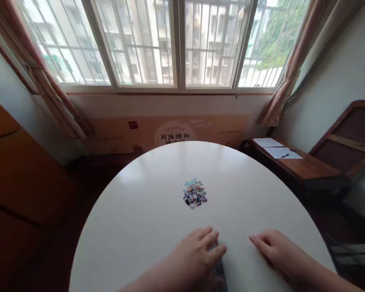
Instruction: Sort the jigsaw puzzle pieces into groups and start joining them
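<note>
On near side of round white table, best steady flat dark-blue item lightly under loosely spread left hand, grip unclear; right hand curled closed. Avoid nudging small multicoloured jigsaw pieces, mid-table.

This looks like a room in a home — tied-back pinkish curtains at the upper left and upper right, a barred window across the top with apartment blocks outside, a round white table at lower centre, and wooden furniture bearing papers at right.
</note>
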A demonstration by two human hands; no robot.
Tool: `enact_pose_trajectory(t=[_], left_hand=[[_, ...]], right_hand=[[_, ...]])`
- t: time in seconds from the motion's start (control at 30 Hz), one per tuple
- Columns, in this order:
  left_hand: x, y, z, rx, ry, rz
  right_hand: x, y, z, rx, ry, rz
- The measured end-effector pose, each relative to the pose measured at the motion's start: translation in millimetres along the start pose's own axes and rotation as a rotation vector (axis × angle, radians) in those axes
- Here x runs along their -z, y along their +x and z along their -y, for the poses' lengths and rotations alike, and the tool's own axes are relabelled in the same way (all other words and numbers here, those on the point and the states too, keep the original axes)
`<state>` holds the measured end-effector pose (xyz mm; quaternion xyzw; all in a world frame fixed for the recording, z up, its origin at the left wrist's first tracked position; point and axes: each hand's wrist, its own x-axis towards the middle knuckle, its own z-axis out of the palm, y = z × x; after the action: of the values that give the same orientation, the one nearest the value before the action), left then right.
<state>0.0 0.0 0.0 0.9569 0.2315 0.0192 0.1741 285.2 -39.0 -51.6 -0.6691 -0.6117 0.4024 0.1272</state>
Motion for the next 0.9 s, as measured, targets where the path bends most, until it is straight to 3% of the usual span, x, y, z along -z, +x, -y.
enact_pose_trajectory(t=[0.17,0.3,0.37,0.43,0.53,0.67,0.77,0.9], left_hand=[[20.2,-5.1,-1.2,0.091,-0.012,-0.153],[31.9,-3.2,20.3,0.321,0.074,-0.170],[35.2,-3.3,32.9,0.406,0.104,-0.162],[37.0,-4.4,43.0,0.453,0.109,-0.162],[37.5,-6.4,52.1,0.510,0.077,-0.166],[37.0,-6.5,58.9,0.569,0.036,-0.190],[37.8,-5.5,66.9,0.609,0.003,-0.247],[41.0,-5.4,83.7,0.672,-0.034,-0.361]], right_hand=[[8.0,-10.9,5.7,-0.018,0.039,-0.012],[13.5,-6.1,10.8,-0.200,0.041,0.156],[16.1,-2.5,15.8,-0.211,0.019,0.194],[16.6,3.0,23.4,-0.055,-0.057,0.078],[10.5,22.1,39.2,0.394,-0.244,-0.228],[-3.1,76.0,65.7,0.831,-0.254,-0.398],[-8.2,126.4,87.2,0.891,-0.226,-0.463],[-9.3,178.3,111.9,0.865,-0.268,-0.348]])
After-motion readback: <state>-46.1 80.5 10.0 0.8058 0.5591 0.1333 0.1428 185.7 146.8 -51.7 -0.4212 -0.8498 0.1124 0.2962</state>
